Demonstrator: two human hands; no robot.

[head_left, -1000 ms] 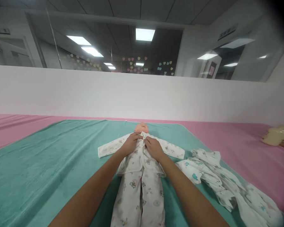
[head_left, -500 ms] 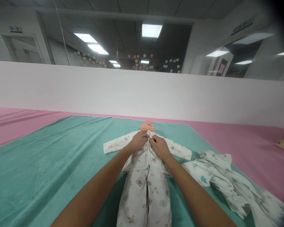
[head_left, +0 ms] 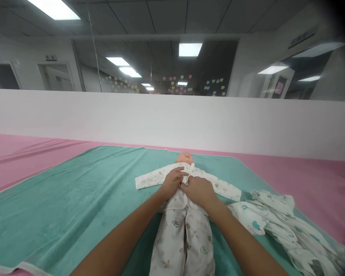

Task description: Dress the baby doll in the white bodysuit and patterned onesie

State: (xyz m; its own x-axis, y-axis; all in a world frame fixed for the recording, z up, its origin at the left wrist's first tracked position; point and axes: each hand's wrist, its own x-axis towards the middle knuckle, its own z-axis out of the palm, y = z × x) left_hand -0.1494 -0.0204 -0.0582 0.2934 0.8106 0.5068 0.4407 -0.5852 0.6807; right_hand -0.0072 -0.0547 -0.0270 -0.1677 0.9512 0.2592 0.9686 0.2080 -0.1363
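Note:
A baby doll [head_left: 185,157] lies on its back on a teal blanket [head_left: 74,195], dressed in a white printed top [head_left: 152,178] and matching trousers [head_left: 184,241]. Both my hands rest on the doll's chest. My left hand [head_left: 173,181] pinches the front edge of the top with curled fingers. My right hand [head_left: 199,189] meets it from the right, fingertips closed on the same front opening. The doll's sleeves stretch out to either side.
A heap of white printed baby clothes [head_left: 278,226] lies on the blanket's right side. The blanket covers a pink surface [head_left: 304,180]. A low white wall [head_left: 172,119] runs behind, with glass panes above it.
My hands have slid a little down the doll's chest, from the collar toward the middle of the top. The camera has turned left, so a yellowish object at far right is out of view.

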